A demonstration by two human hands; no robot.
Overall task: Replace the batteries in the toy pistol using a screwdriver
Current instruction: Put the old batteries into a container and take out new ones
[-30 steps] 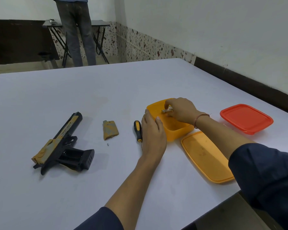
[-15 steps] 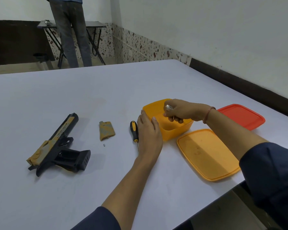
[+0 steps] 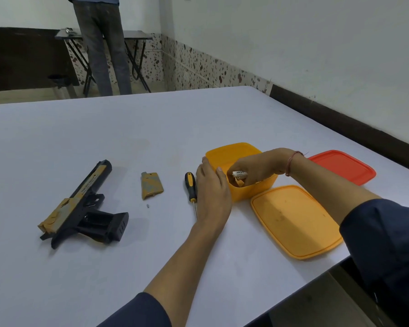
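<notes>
Rightward, orange lid (image 3: 295, 220) overhangs table (image 3: 128, 128) edge.

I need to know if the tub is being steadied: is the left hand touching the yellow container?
Touching. The head view shows the left hand flat against the near-left wall of the yellow container, fingertips at its rim, no gap visible.

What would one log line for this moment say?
right hand: holds battery over yellow box | left hand: steadies box | toy pistol: compartment open
</notes>
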